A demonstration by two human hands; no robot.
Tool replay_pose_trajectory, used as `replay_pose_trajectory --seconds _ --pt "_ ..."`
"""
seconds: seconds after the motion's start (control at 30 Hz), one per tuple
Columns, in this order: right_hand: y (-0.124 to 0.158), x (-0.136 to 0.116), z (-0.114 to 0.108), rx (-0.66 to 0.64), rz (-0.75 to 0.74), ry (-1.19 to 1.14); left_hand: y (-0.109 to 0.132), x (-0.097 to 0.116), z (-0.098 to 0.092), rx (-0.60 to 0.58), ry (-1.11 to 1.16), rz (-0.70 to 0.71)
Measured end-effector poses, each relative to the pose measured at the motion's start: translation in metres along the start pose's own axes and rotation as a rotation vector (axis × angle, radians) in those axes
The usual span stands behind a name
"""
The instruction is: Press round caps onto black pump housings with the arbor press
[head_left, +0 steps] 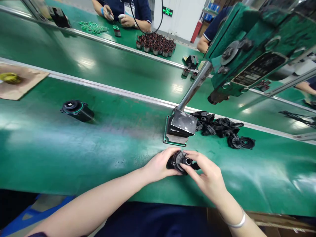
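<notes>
A black round plastic pump housing (179, 160) with a short pipe stub is held just above or on the green bench in front of me. My left hand (158, 165) is wrapped round its left side, thumb and fingers on the rim. From the right, my right hand (209, 176) grips the same housing near the stub with thumb and fingertips. Part of the housing is hidden behind my fingers. Just beyond stands a metal block (184, 123) on the base of a green hand press (249, 52). Right of it lies a pile of similar black plastic parts (222, 127).
A black cylindrical motor body (78, 111) lies on the bench at left, near brown paper (27, 84) with a yellow item. The press head overhangs the right side. Across the rails, a co-worker (123, 14) handles small parts beside many motor cores (156, 44).
</notes>
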State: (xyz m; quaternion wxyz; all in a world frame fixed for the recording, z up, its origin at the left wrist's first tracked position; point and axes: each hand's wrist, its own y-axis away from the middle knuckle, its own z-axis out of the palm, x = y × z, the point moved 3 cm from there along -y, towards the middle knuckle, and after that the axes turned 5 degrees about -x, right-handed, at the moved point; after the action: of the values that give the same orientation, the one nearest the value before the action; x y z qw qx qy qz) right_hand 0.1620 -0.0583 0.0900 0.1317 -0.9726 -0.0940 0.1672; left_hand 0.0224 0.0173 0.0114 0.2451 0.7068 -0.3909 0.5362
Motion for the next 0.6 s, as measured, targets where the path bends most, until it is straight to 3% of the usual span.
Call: replay_pose_trajectory --seconds 0.6 --pt "0.0021 0.0040 0.0027 -0.014 -0.005 -0.031 -0.0002 -0.0062 0.0019 0.002 -0.052 0.081"
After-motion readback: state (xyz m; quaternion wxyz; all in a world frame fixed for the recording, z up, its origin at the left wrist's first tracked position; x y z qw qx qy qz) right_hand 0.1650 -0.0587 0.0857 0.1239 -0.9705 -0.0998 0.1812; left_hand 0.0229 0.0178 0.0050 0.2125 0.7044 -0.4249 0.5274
